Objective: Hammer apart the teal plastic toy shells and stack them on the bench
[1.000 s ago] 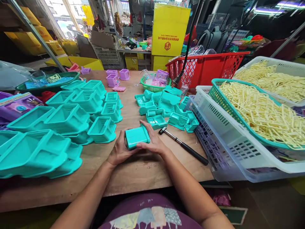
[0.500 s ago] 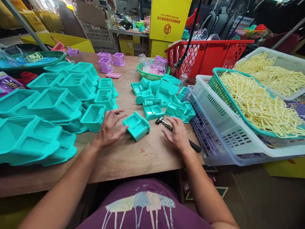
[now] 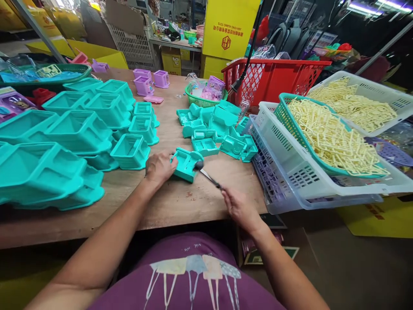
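A teal plastic toy part [image 3: 184, 165] lies on the wooden table [image 3: 167, 206] in front of me. My left hand [image 3: 160, 167] grips its left edge, thumb and fingers closed on it. In my right hand [image 3: 239, 207] is a small hammer [image 3: 211, 178], held by the handle. Its dark head, slightly blurred, is at the right side of the teal part; whether it touches cannot be made out. Behind the part sits a pile of similar teal pieces [image 3: 216, 122]. To the left of my left hand stand stacked teal plastic shells [image 3: 130, 151].
White baskets [image 3: 300, 165] stand at the right, with a teal basket [image 3: 284, 114] of pale yellow plastic pieces [image 3: 329, 133] on top. A red crate [image 3: 274, 79], a green basket [image 3: 201, 102] and small purple boxes [image 3: 144, 86] are farther back. A black cable [image 3: 247, 64] hangs down.
My right hand has picked up the hammer from the table and brought its head to the teal part. My left hand has closed on the part's left edge.
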`<state>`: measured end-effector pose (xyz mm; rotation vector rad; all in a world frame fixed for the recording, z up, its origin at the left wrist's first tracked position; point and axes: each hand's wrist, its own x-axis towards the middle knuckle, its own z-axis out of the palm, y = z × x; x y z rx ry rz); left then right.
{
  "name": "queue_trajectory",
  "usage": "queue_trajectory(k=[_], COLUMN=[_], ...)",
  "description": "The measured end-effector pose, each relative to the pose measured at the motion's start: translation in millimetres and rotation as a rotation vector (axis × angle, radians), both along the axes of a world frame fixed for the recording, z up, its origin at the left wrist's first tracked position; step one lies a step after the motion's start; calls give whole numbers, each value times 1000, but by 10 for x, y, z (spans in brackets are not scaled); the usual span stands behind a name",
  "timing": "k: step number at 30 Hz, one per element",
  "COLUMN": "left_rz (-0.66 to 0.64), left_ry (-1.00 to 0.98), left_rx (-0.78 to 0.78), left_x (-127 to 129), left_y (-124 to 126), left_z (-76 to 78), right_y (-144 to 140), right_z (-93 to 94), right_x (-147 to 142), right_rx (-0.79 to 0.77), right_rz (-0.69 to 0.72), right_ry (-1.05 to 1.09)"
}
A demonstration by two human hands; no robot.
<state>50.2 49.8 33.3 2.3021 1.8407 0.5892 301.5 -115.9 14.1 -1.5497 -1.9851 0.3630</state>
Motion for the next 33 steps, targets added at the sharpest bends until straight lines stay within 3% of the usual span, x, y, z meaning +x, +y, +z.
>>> queue_trajectory(k=[3,15,19,24,28,30,33], left_rz=[7,37,13,13,39,39,-58], left_ry=[37,77,61,43,55,58,8], left_rx=[2,-3,11,11,7,-50,-57], left_x=[19,42,32,46,64,32,-72], left_y=[9,-5,9,2,-39,-52,-2], left_z=[4,5,-26,-31,-22,-7,45], right_y=[-63,223,381,660,862,897,846], right_z=[-24,-139,3,232,222,181,147], right_x=[-66,20,57,-71,-263,-289,-217], right_rx=[-88,3,85,61,-18,-53,-35], right_rz=[52,-33,-92,-45,42,45,-76], right_ry=[-25,-13,-8,-44,-94,-36,249])
